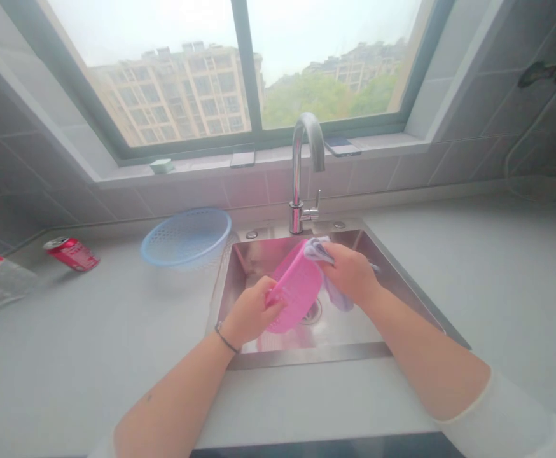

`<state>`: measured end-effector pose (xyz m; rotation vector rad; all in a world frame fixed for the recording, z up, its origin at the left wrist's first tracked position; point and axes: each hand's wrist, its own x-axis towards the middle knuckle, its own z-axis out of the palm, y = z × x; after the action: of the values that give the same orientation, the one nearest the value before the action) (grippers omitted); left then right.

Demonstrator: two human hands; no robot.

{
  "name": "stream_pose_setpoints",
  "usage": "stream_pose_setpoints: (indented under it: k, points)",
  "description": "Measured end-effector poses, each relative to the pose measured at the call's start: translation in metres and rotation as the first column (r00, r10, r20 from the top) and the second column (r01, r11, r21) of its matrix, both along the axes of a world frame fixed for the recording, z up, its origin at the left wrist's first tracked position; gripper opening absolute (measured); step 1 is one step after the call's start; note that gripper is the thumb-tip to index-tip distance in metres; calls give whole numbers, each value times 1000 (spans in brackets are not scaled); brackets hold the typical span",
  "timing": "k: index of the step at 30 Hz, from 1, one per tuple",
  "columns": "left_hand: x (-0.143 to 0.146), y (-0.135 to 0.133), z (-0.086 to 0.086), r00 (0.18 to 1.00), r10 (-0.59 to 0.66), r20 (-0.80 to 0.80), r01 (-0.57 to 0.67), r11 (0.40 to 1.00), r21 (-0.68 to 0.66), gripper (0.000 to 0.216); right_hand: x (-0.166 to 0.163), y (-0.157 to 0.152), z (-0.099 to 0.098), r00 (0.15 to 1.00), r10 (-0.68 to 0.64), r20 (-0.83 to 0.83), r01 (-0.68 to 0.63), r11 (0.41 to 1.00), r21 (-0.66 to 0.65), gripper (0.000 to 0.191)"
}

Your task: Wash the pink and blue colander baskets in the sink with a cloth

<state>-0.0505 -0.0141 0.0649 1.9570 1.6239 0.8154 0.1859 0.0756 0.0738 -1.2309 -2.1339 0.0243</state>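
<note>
A pink plastic basket [299,289] is held tilted on its side over the steel sink [354,331]. My left hand [254,312] grips its near left rim, thumb on one side and fingers on the other. My right hand [352,270] is closed on a pale cloth [338,296] with darker stripes, pressed over the basket's upper right rim. Part of the cloth hangs down beside the basket. Behind the basket rises a chrome faucet [297,172], and no water shows from its spout. The drain [313,312] is partly hidden by the basket.
A light blue colander [187,257] stands on the counter left of the sink. Farther left lie a red can [72,254] and a clear plastic package [1,280]. On the windowsill are a small green block [162,166] and two flat phone-like objects [242,159].
</note>
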Motion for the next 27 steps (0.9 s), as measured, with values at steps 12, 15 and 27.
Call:
stream_pose_setpoints:
  k: [12, 15, 27]
  points:
    - [-4, 0, 9, 1000, 2, -9, -3, 1000, -28, 12, -17, -17, 3, 978, 181, 104, -193, 974, 119, 23]
    - [-2, -1, 8, 1000, -1, -14, 0, 999, -33, 13, -12, -10, 4, 994, 100, 45, -104, 991, 84, 23]
    - [-3, -1, 13, 999, -23, -48, 20, 998, -63, 14, -16, -11, 9, 991, 120, 51, -126, 983, 136, 24]
